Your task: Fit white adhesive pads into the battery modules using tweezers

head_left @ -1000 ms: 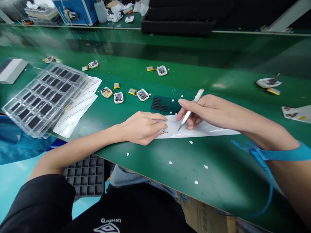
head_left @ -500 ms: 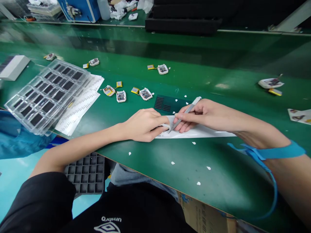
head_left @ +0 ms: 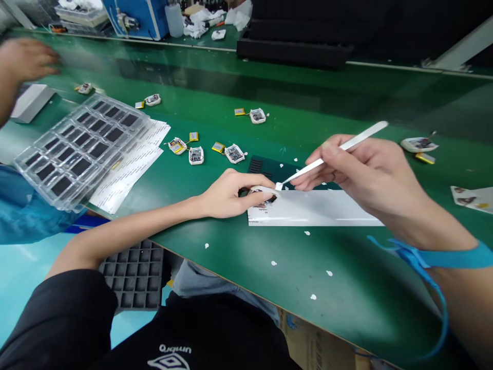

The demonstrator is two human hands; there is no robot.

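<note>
Between its thumb and fingers, my left hand (head_left: 234, 192) grips a small white device housing (head_left: 272, 197) with dark parts inside, over the left end of a white label sheet (head_left: 319, 208). My right hand (head_left: 354, 162) is closed on white tweezers (head_left: 358, 136), slanted down to the left. Their tip meets a small white piece (head_left: 279, 186) at the housing's edge; whether they pinch it I cannot tell. Behind the sheet lies a dark green mat (head_left: 265, 164) with rows of small black strips, partly hidden by my hands.
Several open housings with yellow batteries (head_left: 234, 153) lie across the green table (head_left: 246, 262). Small white stickers (head_left: 273, 263) are scattered around. At left stand clear trays (head_left: 82, 149) on printed sheets (head_left: 129, 180). Another person's hand (head_left: 29, 59) reaches in at the upper left.
My right hand has moved right and up, its tweezers now lying flatter. The housing has come into view in my left hand. Another person's hand has appeared at the upper left.
</note>
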